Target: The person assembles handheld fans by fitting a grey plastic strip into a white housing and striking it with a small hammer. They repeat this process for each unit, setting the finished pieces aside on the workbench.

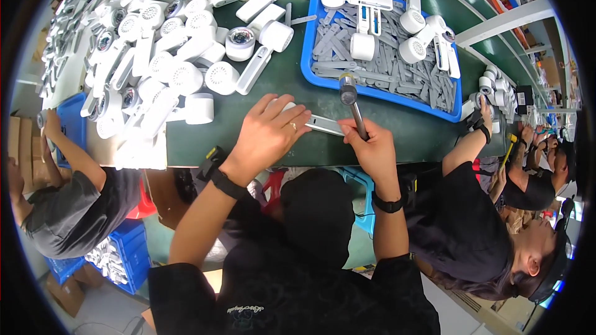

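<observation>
Head view: I see the left hand point(272, 130) curled over one end of a white device point(324, 125), over the green surface point(200, 144), near the blue tray point(397, 100); the right hand point(374, 149) pinches a hammer point(348, 91), fingertips at the device's other end.

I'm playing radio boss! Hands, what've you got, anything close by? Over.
Left hand holding white part. Right hand gripping hammer-like tool, fingertips at part's end. Blue tray just beyond; white pieces heaped left.
</observation>
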Demonstrator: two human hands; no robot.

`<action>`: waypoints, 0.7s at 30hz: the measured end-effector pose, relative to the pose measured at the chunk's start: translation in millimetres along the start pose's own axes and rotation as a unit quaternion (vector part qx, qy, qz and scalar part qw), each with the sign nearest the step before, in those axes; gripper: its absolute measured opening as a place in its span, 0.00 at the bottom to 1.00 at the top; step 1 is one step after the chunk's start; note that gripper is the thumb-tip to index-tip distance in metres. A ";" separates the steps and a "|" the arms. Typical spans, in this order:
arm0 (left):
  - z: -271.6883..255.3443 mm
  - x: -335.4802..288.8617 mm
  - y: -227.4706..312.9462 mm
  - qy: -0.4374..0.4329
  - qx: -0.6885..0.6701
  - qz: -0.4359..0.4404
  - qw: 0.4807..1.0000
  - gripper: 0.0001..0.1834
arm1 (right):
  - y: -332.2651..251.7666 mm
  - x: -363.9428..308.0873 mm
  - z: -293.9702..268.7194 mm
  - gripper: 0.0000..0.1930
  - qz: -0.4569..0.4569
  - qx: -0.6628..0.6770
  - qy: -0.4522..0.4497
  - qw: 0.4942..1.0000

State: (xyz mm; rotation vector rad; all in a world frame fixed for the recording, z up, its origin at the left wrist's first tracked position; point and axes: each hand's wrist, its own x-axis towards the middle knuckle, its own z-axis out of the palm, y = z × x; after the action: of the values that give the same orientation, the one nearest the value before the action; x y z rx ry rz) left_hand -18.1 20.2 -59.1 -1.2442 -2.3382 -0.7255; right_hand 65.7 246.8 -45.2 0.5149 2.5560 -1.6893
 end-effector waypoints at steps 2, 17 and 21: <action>-1.4 4.8 -1.7 -0.028 0.011 0.013 0.999 0.15 | -4.4 2.4 -3.3 0.08 0.022 -0.025 -0.019 0.999; -1.2 7.2 -7.1 -0.064 0.041 0.086 0.993 0.16 | 12.2 4.2 2.6 0.19 0.173 0.219 -0.053 0.959; -0.4 12.3 -6.7 -0.032 -0.031 0.041 0.998 0.16 | 12.8 4.8 5.1 0.19 0.158 0.218 -0.055 0.962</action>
State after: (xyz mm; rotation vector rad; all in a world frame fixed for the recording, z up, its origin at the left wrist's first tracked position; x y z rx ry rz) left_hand -30.1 24.7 -53.6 -1.4018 -2.3162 -0.7468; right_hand 64.2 248.0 -59.6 0.7718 1.8954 -2.0802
